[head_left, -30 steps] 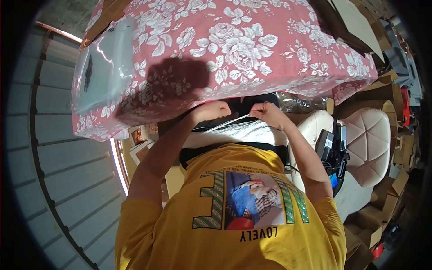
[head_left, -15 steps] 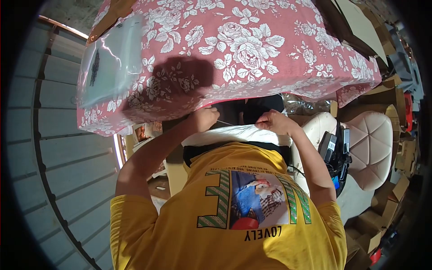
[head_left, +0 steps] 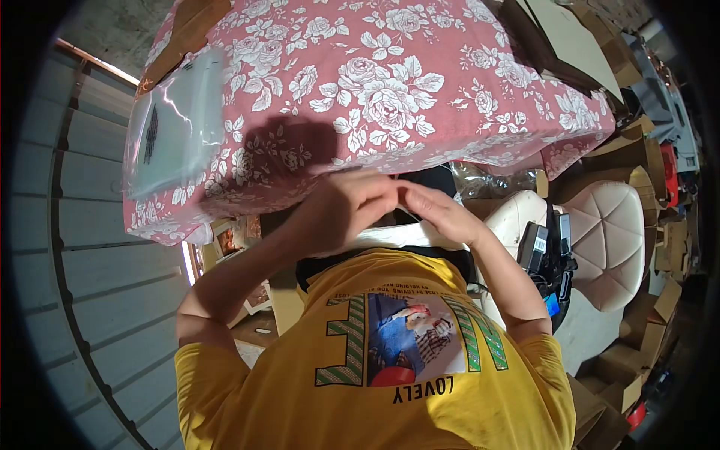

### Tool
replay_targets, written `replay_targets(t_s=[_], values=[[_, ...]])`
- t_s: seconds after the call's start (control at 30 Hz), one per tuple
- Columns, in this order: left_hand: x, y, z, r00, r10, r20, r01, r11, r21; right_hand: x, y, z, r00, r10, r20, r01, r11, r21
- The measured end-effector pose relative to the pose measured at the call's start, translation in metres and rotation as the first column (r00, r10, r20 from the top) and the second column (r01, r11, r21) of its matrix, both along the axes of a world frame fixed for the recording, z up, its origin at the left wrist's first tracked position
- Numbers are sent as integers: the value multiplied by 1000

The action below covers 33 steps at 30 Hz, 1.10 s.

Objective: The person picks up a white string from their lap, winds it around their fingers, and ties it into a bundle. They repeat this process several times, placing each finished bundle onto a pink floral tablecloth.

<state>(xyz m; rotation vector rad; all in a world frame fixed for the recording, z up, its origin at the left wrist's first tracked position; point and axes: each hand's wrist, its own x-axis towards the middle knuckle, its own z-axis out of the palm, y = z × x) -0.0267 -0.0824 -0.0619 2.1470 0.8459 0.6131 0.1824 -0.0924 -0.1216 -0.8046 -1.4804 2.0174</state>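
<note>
A strip of white cloth (head_left: 390,237) lies across my waist, just below the hem of the yellow shirt (head_left: 300,367). Above it my left hand (head_left: 337,211) is closed with bent fingers, and my right hand (head_left: 444,216) has its fingers pressed together. Their fingertips meet by the table edge, pinching what looks like a thin white string (head_left: 409,214). Most of the string is hidden behind the fingers.
A table with a pink floral tablecloth (head_left: 390,97) stands in front, with clear plastic bags (head_left: 176,124) at its left and cardboard (head_left: 574,45) at its right. Cream padded chairs (head_left: 604,247) hold black devices (head_left: 534,247). Cardboard boxes (head_left: 600,382) lie right.
My hands, apart with a thin string between them before, have come together until the fingertips meet. My left hand has moved right and my right hand slightly left. The view has shifted slightly.
</note>
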Motion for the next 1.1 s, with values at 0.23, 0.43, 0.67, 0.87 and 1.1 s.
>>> replay_targets(t_s=[0.23,0.43,0.67,0.87,1.1], values=[[23,39,64,920,288,265,-135,869,-476,11,20,41,970,-210,-124,215,976,26],[20,60,70,933,272,234,-140,876,-461,39,20,78,934,-356,-7,352,920,171],[42,77,76,974,26,224,38,960,-276,50,18,120,944,-306,126,272,934,231],[60,78,88,973,-165,160,230,733,-641,56,22,151,924,-314,219,239,920,309],[43,74,100,980,-171,103,192,671,-716,63,30,145,899,-374,226,271,883,383]])
